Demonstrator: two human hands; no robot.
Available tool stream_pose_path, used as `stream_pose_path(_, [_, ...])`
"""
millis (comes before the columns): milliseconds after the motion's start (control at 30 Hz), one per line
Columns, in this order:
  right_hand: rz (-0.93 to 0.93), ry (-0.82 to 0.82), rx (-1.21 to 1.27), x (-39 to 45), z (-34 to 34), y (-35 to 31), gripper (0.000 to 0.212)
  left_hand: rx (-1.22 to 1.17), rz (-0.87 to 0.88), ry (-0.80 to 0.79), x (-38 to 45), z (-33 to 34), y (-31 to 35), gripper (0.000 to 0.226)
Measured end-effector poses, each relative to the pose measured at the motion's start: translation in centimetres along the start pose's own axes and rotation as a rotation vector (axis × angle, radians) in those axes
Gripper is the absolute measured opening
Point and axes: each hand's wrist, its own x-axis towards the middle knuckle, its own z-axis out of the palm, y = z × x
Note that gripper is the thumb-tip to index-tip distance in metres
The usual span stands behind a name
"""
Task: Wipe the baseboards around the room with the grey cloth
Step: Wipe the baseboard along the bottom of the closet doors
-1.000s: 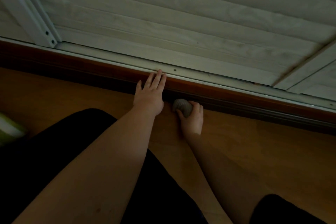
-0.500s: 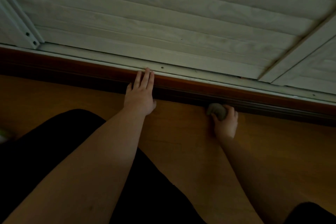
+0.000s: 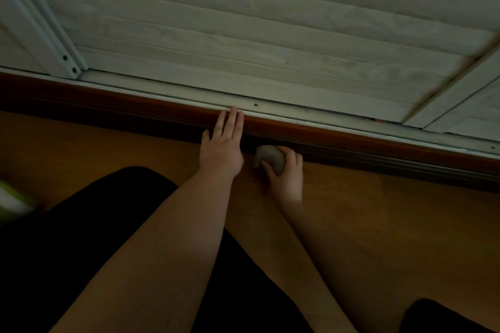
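A dark reddish-brown baseboard (image 3: 365,147) runs across the head view from upper left to lower right, under a white slatted shutter. My right hand (image 3: 285,174) grips a bunched grey cloth (image 3: 267,157) and presses it against the foot of the baseboard. Just to its left, my left hand (image 3: 221,143) lies flat with its fingers together, fingertips resting on the top edge of the baseboard and the white metal rail (image 3: 311,113) above it. It holds nothing.
The orange wooden floor (image 3: 392,224) stretches below the baseboard. My black-clothed knees fill the lower left (image 3: 67,251) and the lower right corner (image 3: 443,316). A blurred green-and-white object (image 3: 12,199) lies at the left edge. A white frame post (image 3: 54,43) meets the rail at upper left.
My right hand slid the cloth right along the baseboard, then back left beside my left hand. My left hand stayed on the baseboard's top edge.
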Motion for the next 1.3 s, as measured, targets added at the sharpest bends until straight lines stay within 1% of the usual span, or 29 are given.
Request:
stream_pose_path(133, [-0.044, 0.015, -0.020, 1.1, 0.8, -0.8, 0.047, 0.035, 0.014, 0.029, 0.1, 0.1, -0.1, 0.086])
stream_pose_path(200, [-0.036, 0.026, -0.026, 1.1, 0.3, -0.6, 0.045, 0.044, 0.018, 0.042, 0.1, 0.2, 0.0, 0.083])
stream_pose_path(300, [0.014, 0.051, -0.010, 1.2, -1.4, -0.1, 0.042, 0.056, 0.026, 0.069, 0.1, 0.2, -0.1, 0.078])
stream_pose_path(467, [0.038, 0.045, -0.052, 1.9, -5.8, 2.0, 0.042, 0.066, 0.042, 0.102, 0.4, 0.0, -0.3, 0.071])
stream_pose_path(700, [0.147, 0.148, -0.122, 1.8, -11.8, 6.2, 0.043, 0.039, 0.046, 0.052, 0.6, 0.0, -0.2, 0.079])
stream_pose_path(800, [0.230, 0.200, -0.141, 1.7, -13.5, 7.2, 0.046, 0.028, 0.040, 0.047, 0.6, 0.0, -0.1, 0.082])
stream_pose_path(867, [0.241, 0.225, -0.151, 1.5, -14.1, 7.3, 0.048, 0.021, 0.035, 0.040, 0.6, 0.0, 0.0, 0.083])
stream_pose_path(1000, [0.130, 0.203, -0.164, 0.8, -13.3, 5.8, 0.049, -0.013, 0.033, 0.034, 0.7, 0.1, 0.3, 0.080])
stream_pose_path(1133, [0.066, 0.139, -0.096, 0.8, -9.9, 2.5, 0.050, -0.002, 0.036, 0.030, 0.6, 0.1, 0.3, 0.080])
stream_pose_path(1200, [0.047, 0.094, -0.042, 1.1, -7.8, 0.5, 0.051, 0.021, 0.038, 0.016, 0.6, 0.0, 0.1, 0.084])
stream_pose_path(1300, [-0.028, 0.045, 0.014, 1.6, -4.8, -2.3, 0.047, 0.027, 0.045, 0.020, 0.4, -0.1, -0.2, 0.093])
